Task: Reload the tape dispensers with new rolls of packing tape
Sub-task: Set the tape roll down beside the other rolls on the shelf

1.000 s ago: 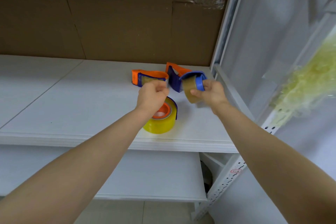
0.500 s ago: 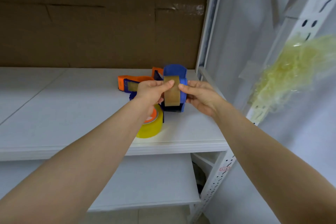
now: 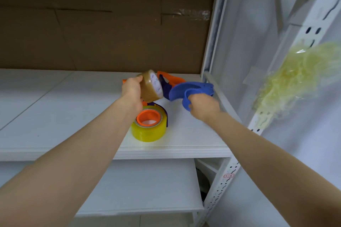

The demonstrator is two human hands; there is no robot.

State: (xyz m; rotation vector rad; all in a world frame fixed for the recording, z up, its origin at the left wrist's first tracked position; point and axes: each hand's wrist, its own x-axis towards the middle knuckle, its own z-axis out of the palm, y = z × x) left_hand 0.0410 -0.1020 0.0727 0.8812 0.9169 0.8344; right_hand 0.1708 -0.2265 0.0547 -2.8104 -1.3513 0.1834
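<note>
white metal shelf [image 3: 77, 116] w/ cardboard backing [image 3: 103, 38]: left hand [image 3: 131, 91] grips brown tape roll [image 3: 151, 86] above yellow roll [image 3: 148, 125] on shelf, right hand [image 3: 202, 106] curls round blue dispenser [image 3: 190, 91], apart from roll, orange dispenser [image 3: 170, 79] behind.

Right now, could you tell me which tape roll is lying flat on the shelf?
The yellow roll with the orange core, resting hole-up on the shelf. The brown roll is off the shelf, gripped tilted by the left hand.
</note>
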